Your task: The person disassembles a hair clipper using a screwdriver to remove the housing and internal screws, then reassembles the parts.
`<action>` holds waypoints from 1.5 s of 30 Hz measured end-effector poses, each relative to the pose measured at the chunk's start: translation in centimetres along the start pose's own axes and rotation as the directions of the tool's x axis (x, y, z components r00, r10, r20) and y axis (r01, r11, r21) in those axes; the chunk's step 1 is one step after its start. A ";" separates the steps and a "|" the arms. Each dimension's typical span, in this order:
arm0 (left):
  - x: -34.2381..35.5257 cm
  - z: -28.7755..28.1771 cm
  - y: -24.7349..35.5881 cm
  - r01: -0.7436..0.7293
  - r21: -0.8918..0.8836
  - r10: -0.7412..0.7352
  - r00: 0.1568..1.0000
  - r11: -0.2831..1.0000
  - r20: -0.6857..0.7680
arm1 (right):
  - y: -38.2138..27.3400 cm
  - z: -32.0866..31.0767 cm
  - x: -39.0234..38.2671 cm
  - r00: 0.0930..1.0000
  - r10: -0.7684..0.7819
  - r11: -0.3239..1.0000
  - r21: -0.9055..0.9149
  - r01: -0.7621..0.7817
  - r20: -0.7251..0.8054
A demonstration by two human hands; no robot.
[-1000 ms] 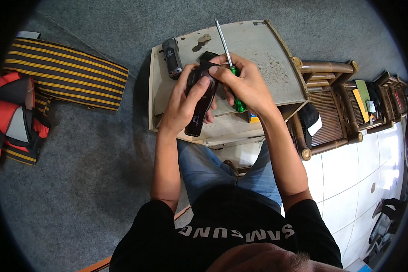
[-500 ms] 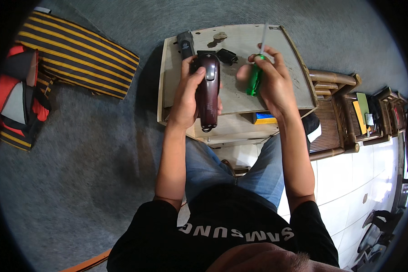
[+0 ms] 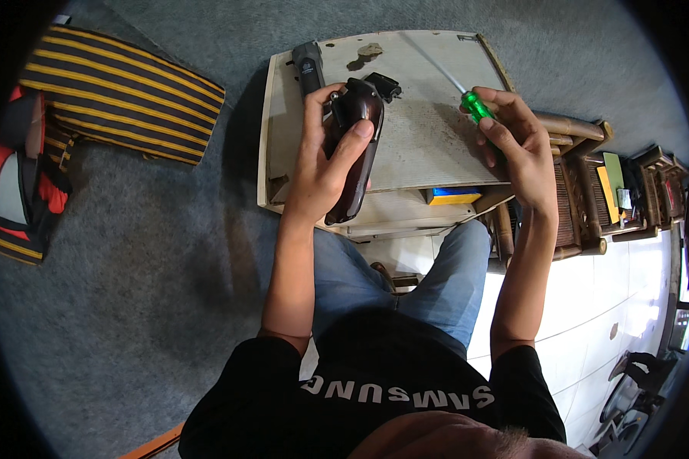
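My left hand (image 3: 320,164) is closed around a dark maroon hair clipper (image 3: 357,153), thumb pressed on its face, with the blade end pointing away from me. In my right hand (image 3: 524,149) is a screwdriver (image 3: 478,105) with a green see-through handle; its long metal shaft points up and to the left over the table. Beyond the clipper's head lies a small black part (image 3: 383,86) on the tabletop, partly hidden by the clipper. A second, dark grey clipper (image 3: 308,67) rests at the table's far left corner.
Before me stands a small worn wooden table (image 3: 429,164) with a stained top. A blue and yellow box (image 3: 453,196) sits on the shelf under it. Bamboo chairs (image 3: 566,203) stand at the right, and a striped cushioned piece (image 3: 130,92) at the left.
My right hand has moved right, away from the clipper, and the screwdriver has swung from upright to slanting left. The clipper has turned and tilted in my left hand.
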State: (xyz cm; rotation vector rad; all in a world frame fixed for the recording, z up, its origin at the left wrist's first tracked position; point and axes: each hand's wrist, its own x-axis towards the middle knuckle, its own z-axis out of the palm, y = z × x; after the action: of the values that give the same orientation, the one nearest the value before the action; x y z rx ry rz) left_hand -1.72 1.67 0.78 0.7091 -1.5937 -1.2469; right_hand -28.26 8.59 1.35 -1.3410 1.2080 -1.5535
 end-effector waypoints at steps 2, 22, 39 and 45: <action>-0.2 -0.1 0.0 0.024 -0.027 -0.024 1.000 0.999 -0.004 | 0.1 -0.2 0.0 0.999 0.018 0.997 0.072 -0.020 0.032; -0.2 0.6 0.4 0.063 -0.018 -0.064 0.995 0.998 -0.080 | 0.8 -0.7 -0.2 0.968 -0.060 0.981 0.166 0.103 -0.243; -0.2 0.6 0.8 0.078 -0.035 -0.079 0.996 0.996 -0.044 | 1.0 -0.1 -1.4 0.940 -0.220 0.951 0.156 0.266 -0.259; -0.3 0.7 0.8 0.068 -0.068 -0.070 0.997 0.995 -0.033 | 1.5 -0.6 -1.5 0.955 -0.230 0.966 0.077 0.247 -0.186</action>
State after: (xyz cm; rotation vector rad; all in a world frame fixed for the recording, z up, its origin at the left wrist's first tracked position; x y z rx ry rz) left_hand -2.14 2.41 1.48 0.7451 -1.5024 -1.3249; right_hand -28.67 9.67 -0.55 -1.3466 1.0860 -1.9125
